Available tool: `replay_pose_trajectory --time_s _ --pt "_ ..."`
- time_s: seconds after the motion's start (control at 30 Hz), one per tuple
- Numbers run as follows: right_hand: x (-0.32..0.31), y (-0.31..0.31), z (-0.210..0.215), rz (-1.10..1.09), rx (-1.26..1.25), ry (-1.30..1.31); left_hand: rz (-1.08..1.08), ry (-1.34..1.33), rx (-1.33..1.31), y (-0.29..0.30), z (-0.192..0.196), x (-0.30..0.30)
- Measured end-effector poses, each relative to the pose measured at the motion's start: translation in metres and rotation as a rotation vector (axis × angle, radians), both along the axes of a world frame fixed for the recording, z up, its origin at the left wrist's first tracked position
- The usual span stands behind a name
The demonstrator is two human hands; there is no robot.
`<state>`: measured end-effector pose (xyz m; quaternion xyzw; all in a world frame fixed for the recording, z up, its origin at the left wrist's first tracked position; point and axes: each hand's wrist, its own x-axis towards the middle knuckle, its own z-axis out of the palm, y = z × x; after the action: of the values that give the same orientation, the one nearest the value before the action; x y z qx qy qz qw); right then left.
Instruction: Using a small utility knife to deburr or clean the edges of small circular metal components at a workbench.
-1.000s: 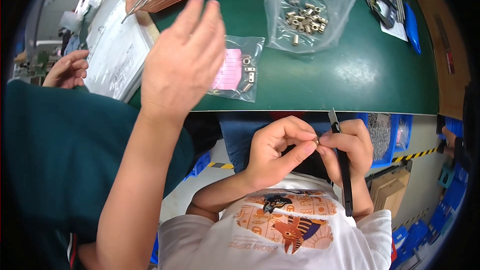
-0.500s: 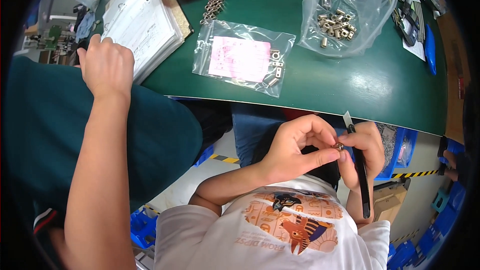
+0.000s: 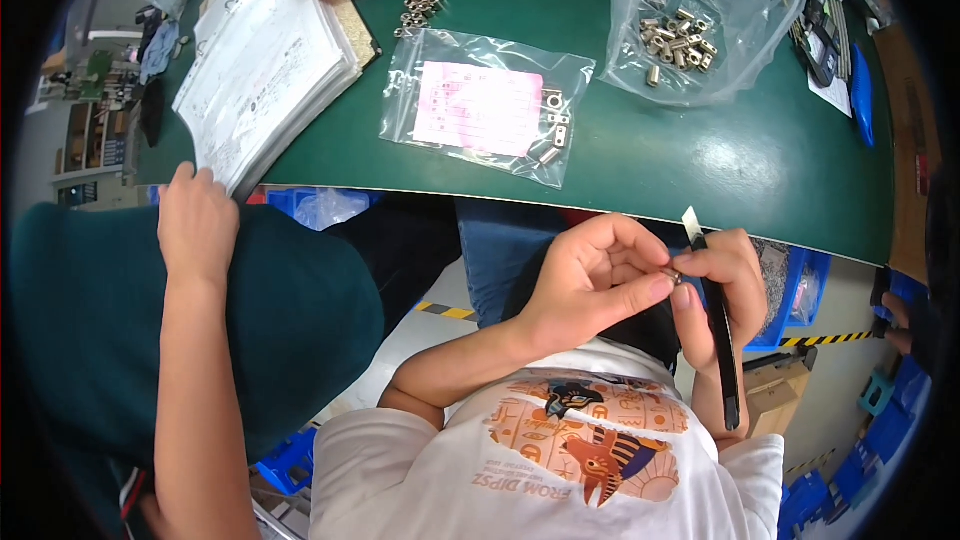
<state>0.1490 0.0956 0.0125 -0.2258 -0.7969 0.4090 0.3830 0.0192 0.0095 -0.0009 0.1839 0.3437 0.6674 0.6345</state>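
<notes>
In front of my white shirt, my left hand (image 3: pixel 590 285) pinches a small shiny metal fitting (image 3: pixel 672 276) between thumb and forefinger. My right hand (image 3: pixel 735 285) touches the other side of the fitting with its fingertips. Held in that same right hand is a black-handled craft knife (image 3: pixel 722 340), its pale blade (image 3: pixel 692 225) pointing up toward the table edge. Fingers cover most of the fitting, so its exact shape is hidden.
On the green table (image 3: pixel 480 0) lie a zip bag (image 3: pixel 400 110) with a pink slip and metal fittings, a larger clear bag (image 3: pixel 740 80) of fittings, loose metal rings (image 3: pixel 422 6), and an open binder (image 3: pixel 260 80). A co-worker's arm (image 3: pixel 200 340) stands at left; blue bins (image 3: pixel 800 285) sit below right.
The co-worker's hand has moved down toward the table edge, beside the binder. My hands stay together, and the fitting has turned slightly between my fingertips.
</notes>
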Motion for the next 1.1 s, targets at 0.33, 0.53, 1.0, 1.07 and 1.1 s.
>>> replay_pose_trajectory --time_s 0.33,0.53,1.0,1.07,1.1 --pt "-0.012 -0.003 0.001 -0.017 -0.036 0.043 0.150 0.143 0.153 -0.003 -0.001 -0.007" --pt "-0.012 0.001 -0.003 -0.010 -0.050 0.074 0.154 0.150 0.154 0.000 -0.005 -0.007" --pt "0.036 0.108 0.009 -0.456 0.523 -0.651 0.890 1.143 -0.208 -0.014 0.011 -0.106" --pt "0.041 0.128 0.006 -0.470 0.664 -0.765 0.943 1.397 -0.273 -0.017 0.007 -0.134" --pt "0.041 0.134 0.008 -0.485 0.625 -0.840 0.964 1.393 -0.277 -0.017 0.006 -0.142"
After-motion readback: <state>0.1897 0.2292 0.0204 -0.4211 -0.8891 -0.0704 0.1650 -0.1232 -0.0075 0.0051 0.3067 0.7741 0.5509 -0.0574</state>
